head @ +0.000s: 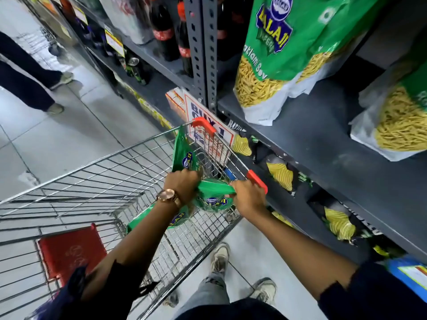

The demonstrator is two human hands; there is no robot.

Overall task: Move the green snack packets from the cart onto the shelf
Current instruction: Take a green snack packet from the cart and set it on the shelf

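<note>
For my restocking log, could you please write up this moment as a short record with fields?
place: shop aisle beside a grey shelf
cart: wire cart with red corner guards, parked against the shelf
left hand: left hand, watch on the wrist, gripping a green packet in the cart
right hand: right hand gripping the same packet's other end
other packets in cart: one upright, one under the left forearm
packets on shelf: two, standing
bystander: legs at upper left
</note>
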